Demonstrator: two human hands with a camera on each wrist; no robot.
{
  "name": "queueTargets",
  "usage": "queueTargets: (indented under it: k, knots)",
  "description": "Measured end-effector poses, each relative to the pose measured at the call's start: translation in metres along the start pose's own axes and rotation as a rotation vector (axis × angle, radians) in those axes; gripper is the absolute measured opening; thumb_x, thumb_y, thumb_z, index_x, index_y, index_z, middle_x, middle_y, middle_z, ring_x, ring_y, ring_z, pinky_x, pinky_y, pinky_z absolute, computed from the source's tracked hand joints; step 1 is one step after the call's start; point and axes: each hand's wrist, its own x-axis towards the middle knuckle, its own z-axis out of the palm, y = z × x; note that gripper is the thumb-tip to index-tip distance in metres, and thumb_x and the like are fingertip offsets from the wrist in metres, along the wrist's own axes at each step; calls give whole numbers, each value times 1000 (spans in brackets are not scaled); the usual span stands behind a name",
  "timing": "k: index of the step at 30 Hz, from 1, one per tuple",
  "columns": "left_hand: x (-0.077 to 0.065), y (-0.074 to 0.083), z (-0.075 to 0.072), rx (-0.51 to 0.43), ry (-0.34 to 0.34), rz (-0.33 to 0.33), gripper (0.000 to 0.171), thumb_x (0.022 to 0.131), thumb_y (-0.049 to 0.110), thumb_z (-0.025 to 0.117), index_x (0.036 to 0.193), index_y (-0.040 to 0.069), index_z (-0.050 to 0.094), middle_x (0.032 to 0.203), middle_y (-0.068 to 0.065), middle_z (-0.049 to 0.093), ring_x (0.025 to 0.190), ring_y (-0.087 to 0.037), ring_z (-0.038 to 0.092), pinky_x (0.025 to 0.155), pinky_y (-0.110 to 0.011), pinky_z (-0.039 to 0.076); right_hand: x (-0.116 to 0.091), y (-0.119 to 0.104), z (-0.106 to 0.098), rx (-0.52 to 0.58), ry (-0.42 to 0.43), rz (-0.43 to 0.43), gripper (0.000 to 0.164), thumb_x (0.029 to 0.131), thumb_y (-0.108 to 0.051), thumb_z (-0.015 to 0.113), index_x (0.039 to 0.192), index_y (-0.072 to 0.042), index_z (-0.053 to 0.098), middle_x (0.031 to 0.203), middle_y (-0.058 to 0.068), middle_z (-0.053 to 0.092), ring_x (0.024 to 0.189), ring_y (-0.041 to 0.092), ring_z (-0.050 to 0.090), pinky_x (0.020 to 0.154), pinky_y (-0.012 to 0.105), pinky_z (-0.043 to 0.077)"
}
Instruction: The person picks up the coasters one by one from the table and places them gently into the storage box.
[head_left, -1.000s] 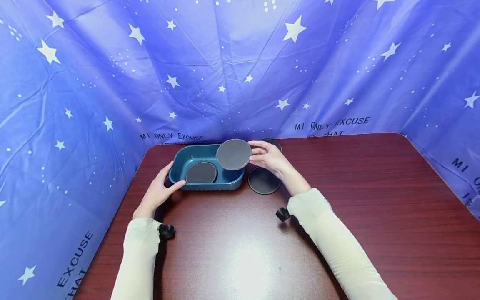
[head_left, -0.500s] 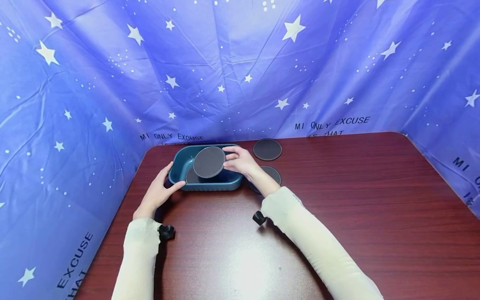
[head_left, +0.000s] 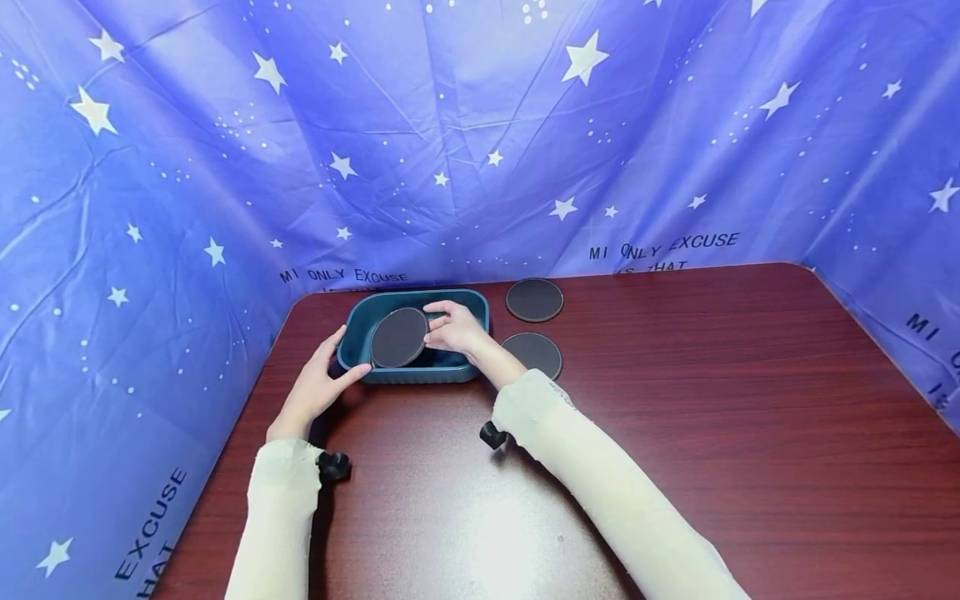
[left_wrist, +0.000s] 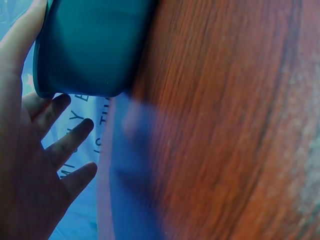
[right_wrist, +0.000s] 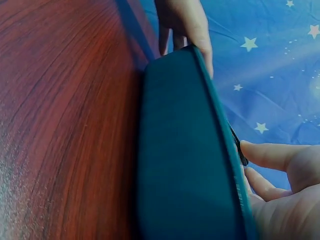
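Observation:
In the head view my right hand (head_left: 453,329) pinches the right edge of a round black coaster (head_left: 399,337) between thumb and fingers. The coaster tilts inside the blue-green rectangular container (head_left: 423,375), over its left half. What lies beneath it is hidden. My left hand (head_left: 318,379) rests against the container's left end, thumb at the front corner. In the left wrist view its fingers (left_wrist: 70,145) are spread and fairly straight, some clear of the wall. The right wrist view shows the coaster's thin dark edge (right_wrist: 239,145) at the fingertips, just above the rim.
Two more black coasters lie on the table right of the container, one at the back (head_left: 535,299) and one nearer (head_left: 534,356), partly behind the right wrist. The dark red wooden table (head_left: 712,417) meets a blue star-patterned curtain (head_left: 465,125) behind it.
My right hand has carried the coaster left and down, from above the container's right end into its left half, covering the coaster seen lying there earlier. The left hand has stayed still.

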Motion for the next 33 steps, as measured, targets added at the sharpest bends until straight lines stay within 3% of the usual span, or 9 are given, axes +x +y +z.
queueTargets:
  k: [7,10,13,15,20,26,33]
  knots:
    - [-1,1,1,3,-4,-11,93,89,51,70,161,23,17,166,-12,24,147,-40,33,118,-63,27,4,6,4,-94,-9,68,54,86,17,61,137,3,52,111,22,62,78,16,66,92,35,59]
    - [-2,0,1,3,-4,-16,93,90,51,69,161,24,16,165,-12,24,146,-41,34,118,-63,27,2,6,4,-166,-32,75,53,89,13,61,140,5,50,127,27,60,92,22,71,96,35,57]
    - [-2,0,1,-3,-4,-11,93,90,51,69,161,22,17,165,-12,24,146,-41,34,118,-63,27,0,6,3,-258,-56,69,53,92,5,62,143,4,48,139,26,55,115,27,67,100,33,54]
    - [-2,0,2,-6,-5,-9,93,90,50,70,161,21,17,165,-12,24,147,-41,33,118,-63,27,-1,5,1,-339,-70,50,55,93,-1,63,145,2,46,139,23,56,120,28,65,101,33,54]
    - [-1,0,2,-10,-7,-13,93,90,50,70,161,23,17,165,-12,24,147,-40,33,118,-63,27,-4,0,-4,-447,-89,-2,57,96,-11,63,149,-3,42,128,21,63,108,26,65,96,33,54]
    - [0,0,1,-12,-2,-9,93,90,49,70,161,21,17,165,-13,25,147,-40,33,118,-63,27,-10,-6,-14,-335,-143,8,57,97,-11,61,149,-1,41,138,20,58,129,30,58,109,39,49]
    - [0,-1,0,-13,2,-6,93,89,49,70,161,21,18,165,-12,25,147,-40,33,118,-62,27,-23,-16,-27,-195,-170,1,50,98,-9,60,145,-1,45,141,22,52,132,32,54,113,45,44]
